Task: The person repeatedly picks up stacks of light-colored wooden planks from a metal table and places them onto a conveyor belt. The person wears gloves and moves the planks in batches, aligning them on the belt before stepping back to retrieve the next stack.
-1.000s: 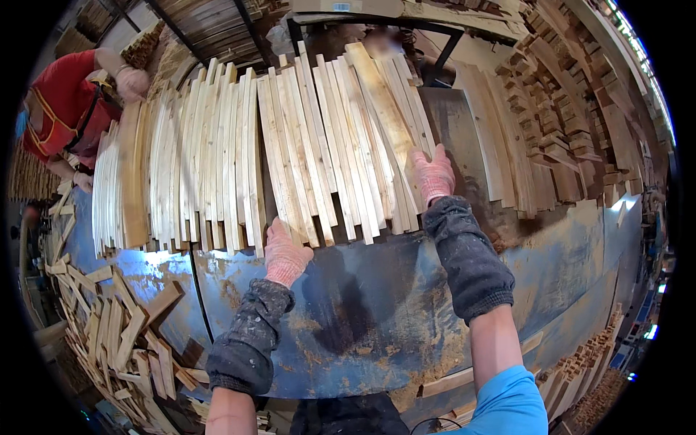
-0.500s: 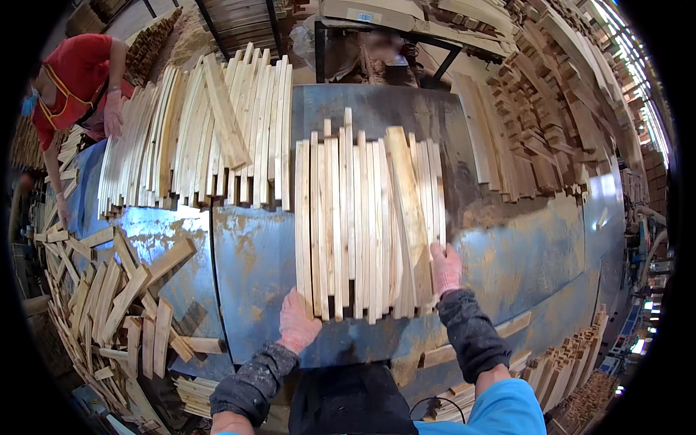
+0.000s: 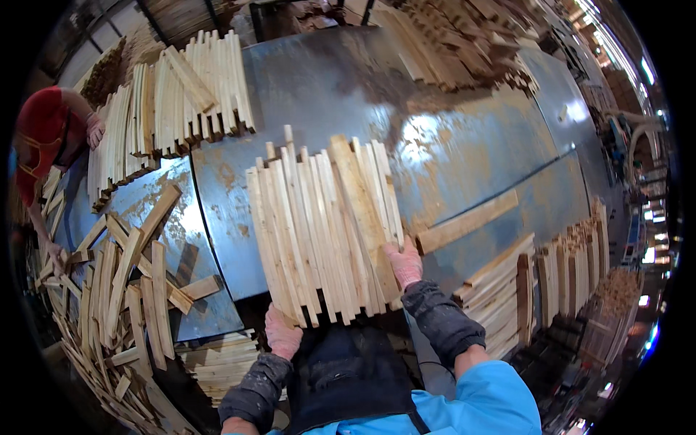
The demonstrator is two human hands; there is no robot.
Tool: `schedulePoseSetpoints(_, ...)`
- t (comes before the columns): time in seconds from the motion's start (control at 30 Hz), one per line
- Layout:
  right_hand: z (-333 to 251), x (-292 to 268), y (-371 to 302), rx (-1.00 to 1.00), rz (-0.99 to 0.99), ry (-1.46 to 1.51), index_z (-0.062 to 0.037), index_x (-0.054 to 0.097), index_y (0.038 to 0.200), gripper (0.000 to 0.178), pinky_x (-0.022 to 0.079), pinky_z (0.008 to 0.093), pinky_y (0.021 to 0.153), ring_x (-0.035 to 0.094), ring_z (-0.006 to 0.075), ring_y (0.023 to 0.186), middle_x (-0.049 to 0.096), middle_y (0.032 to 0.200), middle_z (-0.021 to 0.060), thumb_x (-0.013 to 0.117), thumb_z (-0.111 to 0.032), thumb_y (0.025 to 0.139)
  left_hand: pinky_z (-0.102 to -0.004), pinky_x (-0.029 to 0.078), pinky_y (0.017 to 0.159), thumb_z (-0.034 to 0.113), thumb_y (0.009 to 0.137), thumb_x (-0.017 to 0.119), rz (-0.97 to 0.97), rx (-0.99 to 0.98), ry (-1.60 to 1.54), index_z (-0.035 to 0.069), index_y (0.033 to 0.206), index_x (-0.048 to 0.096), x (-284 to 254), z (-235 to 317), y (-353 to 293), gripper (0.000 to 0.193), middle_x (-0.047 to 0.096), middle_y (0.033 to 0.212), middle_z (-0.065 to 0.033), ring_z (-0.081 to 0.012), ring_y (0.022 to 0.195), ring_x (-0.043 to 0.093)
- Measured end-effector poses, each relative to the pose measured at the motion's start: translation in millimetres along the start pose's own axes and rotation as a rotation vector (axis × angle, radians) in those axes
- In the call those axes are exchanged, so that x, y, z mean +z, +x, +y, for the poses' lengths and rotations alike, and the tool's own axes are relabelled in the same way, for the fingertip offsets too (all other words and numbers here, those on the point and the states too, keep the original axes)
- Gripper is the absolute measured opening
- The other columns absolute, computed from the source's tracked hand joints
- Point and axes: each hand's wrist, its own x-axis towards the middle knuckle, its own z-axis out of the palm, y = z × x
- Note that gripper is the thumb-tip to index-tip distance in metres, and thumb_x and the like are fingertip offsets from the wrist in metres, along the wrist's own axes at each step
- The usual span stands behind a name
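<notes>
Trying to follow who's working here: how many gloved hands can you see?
3: left hand under the slat bundle, right hand at its right edge, a co-worker's hand far left. Others may be hidden.

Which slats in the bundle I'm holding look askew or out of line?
One wider slat lies tilted across the top of the slat bundle, crossing its neighbours. The far ends are uneven, with one slat sticking out beyond the rest. The left hand and right hand hold the near edge.

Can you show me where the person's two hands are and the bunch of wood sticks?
left hand (image 3: 281, 335), head view, back of glove.
right hand (image 3: 404, 262), head view, back of glove.
bundle of wooden slats (image 3: 322, 228), head view, middle slats.
</notes>
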Motion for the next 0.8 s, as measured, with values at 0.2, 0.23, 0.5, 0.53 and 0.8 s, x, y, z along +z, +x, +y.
schedulePoseSetpoints(0.2, 12, 1, -30, -0.156, -0.047, -0.374, 0.001, 0.03, 0.17, 0.112, 0.034, 0.0437, 0.13, 0.037, 0.0438, 0.159, 0.031, 0.175, 0.0308, 0.081, -0.055, 0.087, -0.0506, 0.051, 0.114, 0.024, 0.066, 0.096, -0.116, 0.068, -0.051, 0.006, 0.16, 0.035, -20, 0, 2, 0.114, 0.056, 0.146, -0.0234, -0.0448, 0.137, 0.057)
schedulePoseSetpoints(0.23, 15, 1, -36, -0.215, -0.078, -0.477, 0.0011, 0.028, 0.17, 0.109, 0.031, 0.0461, 0.131, 0.03, 0.0459, 0.162, 0.019, 0.179, 0.0304, 0.079, -0.052, 0.089, -0.0485, 0.05, 0.117, 0.025, 0.067, 0.096, -0.177, -0.016, -0.016, 0.005, 0.164, 0.035, -26, -1, 2, 0.116, 0.054, 0.152, -0.0244, -0.0428, 0.141, 0.056)
schedulePoseSetpoints(0.5, 23, 30, -77, -0.414, -0.077, -0.467, -0.0012, 0.049, 0.156, 0.073, 0.049, 0.0527, 0.111, 0.059, 0.0452, 0.132, 0.061, 0.144, 0.0249, 0.07, -0.033, 0.093, -0.0465, 0.049, 0.118, 0.014, 0.086, 0.084, 0.206, 0.108, -0.485, -0.001, 0.163, 0.042, -6, 12, -31, 0.09, 0.055, 0.155, -0.0237, -0.0355, 0.138, 0.06)
schedulePoseSetpoints(0.53, 21, 32, -80, -0.416, -0.087, -0.35, -0.0009, 0.051, 0.154, 0.07, 0.052, 0.0532, 0.106, 0.063, 0.0444, 0.126, 0.066, 0.137, 0.0232, 0.07, -0.03, 0.093, -0.0459, 0.05, 0.117, 0.014, 0.086, 0.084, 0.165, 0.116, -0.614, -0.001, 0.163, 0.042, 2, 19, -35, 0.088, 0.059, 0.151, -0.0237, -0.0346, 0.136, 0.061)
schedulePoseSetpoints(0.8, 15, 34, -95, -0.469, -0.136, -0.389, -0.0046, 0.055, 0.152, 0.065, 0.054, 0.0518, 0.104, 0.066, 0.0432, 0.122, 0.069, 0.129, 0.0231, 0.07, -0.029, 0.094, -0.0391, 0.053, 0.113, 0.02, 0.095, 0.078, -0.249, 0.044, -0.651, -0.005, 0.153, 0.056, 52, 90, -67, 0.067, 0.067, 0.146, -0.0219, -0.0307, 0.134, 0.067)
